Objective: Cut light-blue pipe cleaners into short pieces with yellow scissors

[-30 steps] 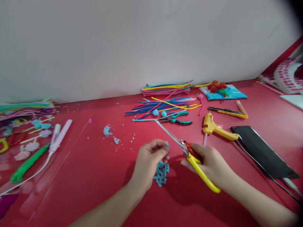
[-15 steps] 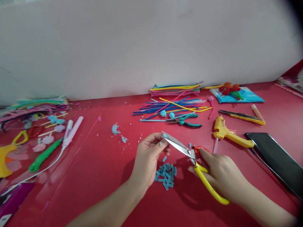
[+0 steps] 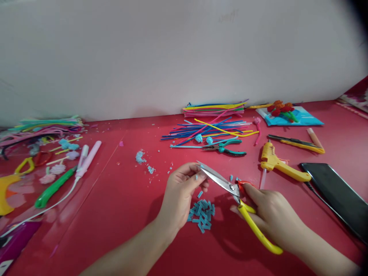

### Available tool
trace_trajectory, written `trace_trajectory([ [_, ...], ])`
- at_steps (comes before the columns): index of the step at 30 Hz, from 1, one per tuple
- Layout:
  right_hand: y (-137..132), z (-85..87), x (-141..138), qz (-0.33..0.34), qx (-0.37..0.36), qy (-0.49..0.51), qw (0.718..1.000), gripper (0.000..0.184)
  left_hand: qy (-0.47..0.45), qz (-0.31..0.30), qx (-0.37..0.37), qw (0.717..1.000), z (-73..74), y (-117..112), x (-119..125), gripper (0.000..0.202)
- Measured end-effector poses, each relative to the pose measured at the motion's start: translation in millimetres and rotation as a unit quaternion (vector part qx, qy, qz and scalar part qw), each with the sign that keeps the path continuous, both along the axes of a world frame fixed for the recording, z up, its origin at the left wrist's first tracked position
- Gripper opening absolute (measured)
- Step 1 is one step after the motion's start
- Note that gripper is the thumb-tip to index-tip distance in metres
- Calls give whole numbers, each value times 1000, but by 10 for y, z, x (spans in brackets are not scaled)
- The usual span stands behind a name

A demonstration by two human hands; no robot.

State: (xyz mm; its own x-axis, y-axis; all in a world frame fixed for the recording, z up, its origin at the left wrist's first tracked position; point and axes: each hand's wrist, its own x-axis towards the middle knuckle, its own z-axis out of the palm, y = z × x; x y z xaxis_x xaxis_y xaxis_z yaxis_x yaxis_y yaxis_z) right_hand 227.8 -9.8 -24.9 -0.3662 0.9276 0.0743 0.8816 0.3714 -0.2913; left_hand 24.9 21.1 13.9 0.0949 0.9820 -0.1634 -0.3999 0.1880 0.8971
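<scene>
My left hand point(image 3: 184, 189) is closed in a pinch, with a small light-blue piece point(image 3: 196, 177) showing at the thumb tip. My right hand point(image 3: 270, 211) grips scissors point(image 3: 220, 179) with red and yellow handles. Their blade tips lie at my left fingertips, touching or very near the blue piece; I cannot tell which. On the table below sits a pile of short blue cut pieces point(image 3: 202, 215). A couple of loose blue bits lie near the scissors' pivot.
Behind my hands lie teal pliers point(image 3: 227, 147), colourful pipe cleaners point(image 3: 209, 128) and blue fluff balls point(image 3: 198, 138). At right are a yellow glue gun point(image 3: 271, 159), a box cutter point(image 3: 299, 143) and a black phone point(image 3: 333, 191). A pink hot tool point(image 3: 89, 159) and green-handled tool point(image 3: 54, 188) lie left.
The scissors and my right hand have shifted slightly right and down. Another small blue bit shows beside the red handle. My left hand has barely moved.
</scene>
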Motion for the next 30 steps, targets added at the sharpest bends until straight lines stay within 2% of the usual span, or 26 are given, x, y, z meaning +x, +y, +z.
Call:
trace_trajectory([
  [21,-1,15,7,-5,-13,-1,1000,25,10,-15,23,1000,-30,-1,-23,2],
  [30,23,-14,26,-8,33,-24,999,29,9,-6,27,1000,-34,4,-16,3],
])
